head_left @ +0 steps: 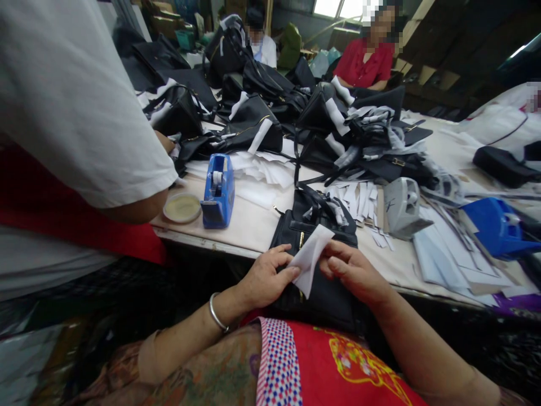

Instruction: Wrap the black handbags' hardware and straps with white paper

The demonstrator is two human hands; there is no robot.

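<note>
My left hand point(270, 276), with a silver bangle at the wrist, pinches a folded strip of white paper point(311, 260) between thumb and fingers. Close to the strip's right edge is my right hand point(353, 270), its fingers curled; whether it grips the paper is hard to see. Below both hands a black bag point(333, 301) with a gold zipper lies partly over the table's front edge, its straps toward the back.
Blue tape dispenser point(218, 192) and round dish point(182, 207) stand left, a grey dispenser point(404, 206) and blue one point(494, 225) right. Black bags point(253, 121) are heaped behind. One person point(76, 101) stands close at left; others sit across the table point(249, 228).
</note>
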